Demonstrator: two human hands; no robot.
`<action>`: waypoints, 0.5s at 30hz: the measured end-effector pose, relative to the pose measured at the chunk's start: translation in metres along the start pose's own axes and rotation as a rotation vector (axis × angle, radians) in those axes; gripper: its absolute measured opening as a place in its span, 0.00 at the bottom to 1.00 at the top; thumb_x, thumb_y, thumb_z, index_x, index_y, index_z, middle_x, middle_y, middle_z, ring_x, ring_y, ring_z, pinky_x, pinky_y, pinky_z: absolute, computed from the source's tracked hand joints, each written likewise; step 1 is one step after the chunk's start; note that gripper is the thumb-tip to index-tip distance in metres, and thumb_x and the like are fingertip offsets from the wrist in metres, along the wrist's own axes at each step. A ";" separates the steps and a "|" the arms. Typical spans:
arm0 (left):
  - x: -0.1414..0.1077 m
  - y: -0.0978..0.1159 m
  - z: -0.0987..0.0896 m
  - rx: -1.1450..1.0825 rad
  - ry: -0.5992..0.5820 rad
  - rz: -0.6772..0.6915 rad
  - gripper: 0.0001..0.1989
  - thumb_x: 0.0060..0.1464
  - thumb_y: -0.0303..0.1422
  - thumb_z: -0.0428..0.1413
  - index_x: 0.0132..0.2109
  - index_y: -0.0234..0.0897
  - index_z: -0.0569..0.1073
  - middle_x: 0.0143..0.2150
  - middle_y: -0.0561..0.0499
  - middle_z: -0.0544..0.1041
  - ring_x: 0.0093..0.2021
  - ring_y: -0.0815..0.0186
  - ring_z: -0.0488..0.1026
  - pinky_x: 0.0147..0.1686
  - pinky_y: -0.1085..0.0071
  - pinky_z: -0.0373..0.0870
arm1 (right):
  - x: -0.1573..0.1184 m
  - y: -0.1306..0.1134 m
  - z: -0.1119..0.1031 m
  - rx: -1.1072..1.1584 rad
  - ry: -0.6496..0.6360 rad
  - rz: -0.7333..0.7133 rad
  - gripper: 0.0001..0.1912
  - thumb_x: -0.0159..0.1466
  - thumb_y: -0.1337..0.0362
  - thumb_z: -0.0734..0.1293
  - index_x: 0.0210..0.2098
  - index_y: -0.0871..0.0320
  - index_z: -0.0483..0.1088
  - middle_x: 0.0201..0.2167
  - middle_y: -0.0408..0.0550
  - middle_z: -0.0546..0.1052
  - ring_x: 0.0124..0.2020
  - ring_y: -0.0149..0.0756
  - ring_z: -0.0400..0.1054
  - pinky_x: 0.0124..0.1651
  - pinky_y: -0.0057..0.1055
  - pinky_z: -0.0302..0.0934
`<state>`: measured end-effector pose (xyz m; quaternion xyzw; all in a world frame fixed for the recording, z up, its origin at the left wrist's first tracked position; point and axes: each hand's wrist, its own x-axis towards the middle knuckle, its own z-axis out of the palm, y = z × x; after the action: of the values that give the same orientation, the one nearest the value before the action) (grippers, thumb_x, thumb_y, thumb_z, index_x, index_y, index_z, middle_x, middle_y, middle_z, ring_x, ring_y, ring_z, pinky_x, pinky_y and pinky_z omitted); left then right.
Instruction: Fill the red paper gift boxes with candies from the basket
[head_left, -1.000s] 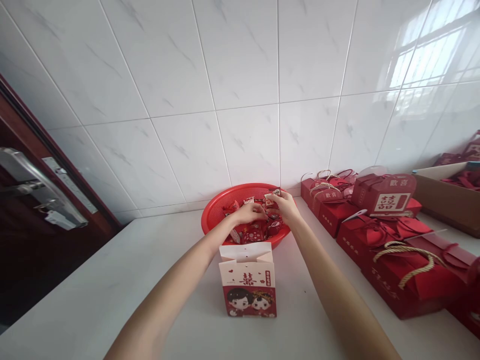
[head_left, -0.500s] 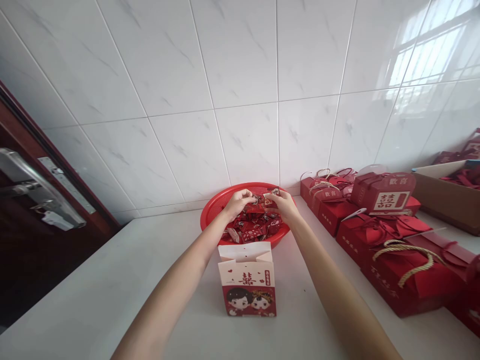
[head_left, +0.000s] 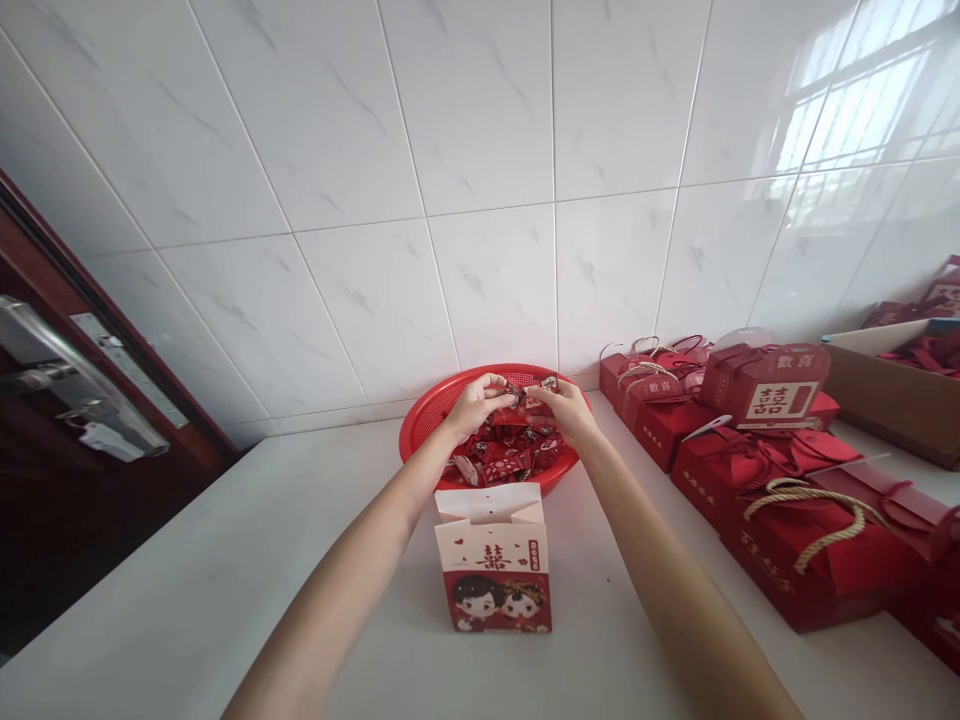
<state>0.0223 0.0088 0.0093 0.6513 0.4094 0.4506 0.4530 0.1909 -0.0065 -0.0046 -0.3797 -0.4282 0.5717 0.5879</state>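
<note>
A red plastic basket (head_left: 415, 428) holds many red-wrapped candies (head_left: 504, 462) near the wall. Over its middle, my left hand (head_left: 480, 402) pinches a small dark-red wrapped candy (head_left: 512, 392). Close beside it on the right, my right hand (head_left: 568, 408) has its fingers closed on a red and cream wrapped candy (head_left: 537, 394). The two held candies are almost touching. In front of the basket stands an upright paper gift box (head_left: 495, 580), white above and red below, with two cartoon faces; its top is open.
Red gift boxes (head_left: 787, 540) with rope handles and ribbons line the right side of the white table (head_left: 315, 600). Behind them is a brown carton (head_left: 892, 400) with red items inside. A tiled wall (head_left: 495, 290) rises behind, and a dark door (head_left: 75, 520) stands at left.
More of the dark-red candy shows at my left fingertips, which have shifted slightly right. My right hand has hardly moved, and the box and basket stay in place.
</note>
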 end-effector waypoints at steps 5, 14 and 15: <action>0.002 -0.001 -0.001 -0.010 0.008 0.036 0.20 0.41 0.38 0.67 0.41 0.37 0.73 0.39 0.48 0.80 0.44 0.58 0.77 0.47 0.62 0.70 | 0.000 0.001 -0.001 0.000 -0.010 -0.006 0.10 0.50 0.63 0.75 0.28 0.58 0.73 0.31 0.45 0.78 0.31 0.34 0.73 0.29 0.28 0.74; 0.003 -0.002 -0.001 0.039 0.040 0.113 0.13 0.44 0.38 0.64 0.37 0.37 0.76 0.41 0.48 0.80 0.44 0.59 0.75 0.47 0.64 0.68 | -0.001 0.000 -0.002 0.000 -0.065 0.002 0.09 0.49 0.64 0.75 0.29 0.59 0.74 0.32 0.46 0.78 0.34 0.34 0.74 0.33 0.28 0.75; 0.003 -0.003 -0.001 0.041 0.049 0.121 0.13 0.45 0.38 0.64 0.38 0.36 0.76 0.42 0.48 0.80 0.44 0.59 0.74 0.47 0.64 0.67 | -0.001 0.000 -0.002 -0.004 -0.071 0.008 0.09 0.49 0.65 0.76 0.29 0.59 0.74 0.32 0.45 0.78 0.34 0.35 0.74 0.33 0.28 0.75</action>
<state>0.0216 0.0129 0.0076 0.6726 0.3895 0.4846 0.4013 0.1925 -0.0077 -0.0052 -0.3620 -0.4485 0.5865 0.5691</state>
